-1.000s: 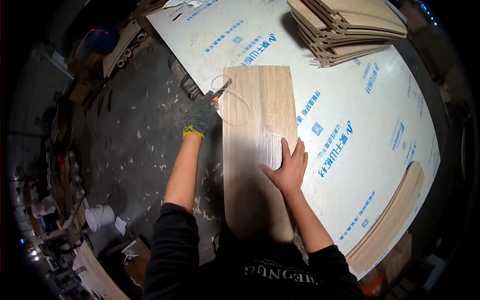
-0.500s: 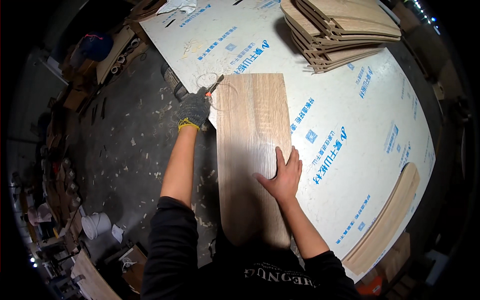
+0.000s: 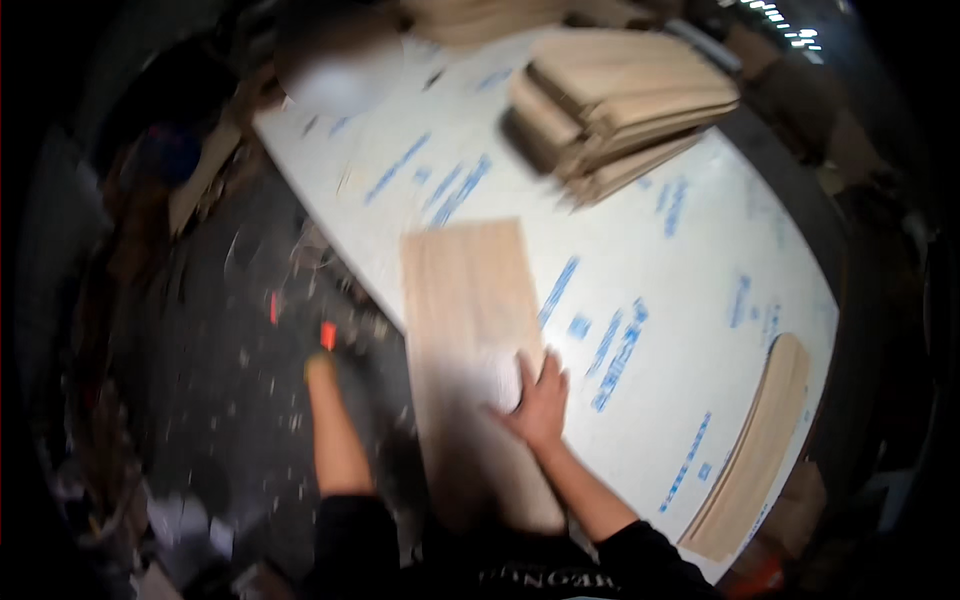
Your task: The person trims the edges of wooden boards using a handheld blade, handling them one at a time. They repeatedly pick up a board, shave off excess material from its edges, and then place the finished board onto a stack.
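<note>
A long wood-grain board (image 3: 470, 300) with one rounded near corner lies over the left edge of the table, its near end against my body. My bare right hand (image 3: 538, 405) rests flat on its right side, fingers spread. Off the board's left side, over the floor, my gloved left hand (image 3: 308, 335) is smeared by motion. Beside it show the orange parts of a small hand tool (image 3: 328, 335), its kind too blurred to make out. Faint thin curled strips trail near that hand.
The white table (image 3: 640, 270) carries blue print. A stack of curved wood-grain boards (image 3: 620, 100) stands at the far side, and narrow curved pieces (image 3: 755, 450) lie near the right edge. Scraps litter the dark floor (image 3: 250, 400) on the left.
My left hand has swung from the board's far left corner out and back over the floor, with the orange-marked tool. My right hand stays on the board. The whole view has shifted and blurred.
</note>
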Motion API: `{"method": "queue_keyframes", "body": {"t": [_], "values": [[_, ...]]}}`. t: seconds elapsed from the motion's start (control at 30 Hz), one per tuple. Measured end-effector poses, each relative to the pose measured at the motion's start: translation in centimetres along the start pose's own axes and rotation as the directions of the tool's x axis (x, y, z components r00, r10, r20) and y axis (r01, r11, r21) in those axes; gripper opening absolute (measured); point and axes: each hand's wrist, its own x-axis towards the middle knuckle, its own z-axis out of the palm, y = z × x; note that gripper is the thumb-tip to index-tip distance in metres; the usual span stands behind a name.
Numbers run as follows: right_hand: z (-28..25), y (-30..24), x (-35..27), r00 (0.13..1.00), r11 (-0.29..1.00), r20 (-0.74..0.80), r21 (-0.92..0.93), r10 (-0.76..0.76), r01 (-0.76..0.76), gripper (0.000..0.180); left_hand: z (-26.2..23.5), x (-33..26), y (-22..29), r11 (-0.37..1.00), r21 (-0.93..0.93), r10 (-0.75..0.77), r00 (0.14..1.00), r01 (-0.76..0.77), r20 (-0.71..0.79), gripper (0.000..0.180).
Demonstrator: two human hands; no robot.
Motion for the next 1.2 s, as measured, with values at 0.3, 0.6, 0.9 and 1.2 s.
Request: {"method": "queue_keyframes", "body": {"t": [0.3,0.6,0.9,1.2], "values": [[0.5,3.1,1.3,0.997,0.997,-0.017,-0.013,-0.071,0.071,0.098,4.2,-33.7,-14.4,-0.169,0.637,0.123,0.625,-0.752,0.771,0.039],[-3.1,11.4,-3.1,0.946,0.959,0.163,-0.008,-0.280,0.285,0.094,4.7,-42.7,-15.2,-0.035,0.825,0.131,0.816,-0.564,0.563,0.027],[-4.4,12.2,-4.4,0.934,0.934,-0.024,-0.009,-0.357,0.357,0.074,8.5,-33.5,-6.3,0.140,0.792,0.318,0.785,-0.594,0.532,0.024],[-4.3,12.1,-5.8,0.959,0.960,0.053,-0.024,-0.279,0.281,0.074,9.4,-23.5,-5.7,-0.773,0.472,0.149,0.602,-0.424,0.785,0.018]]}}
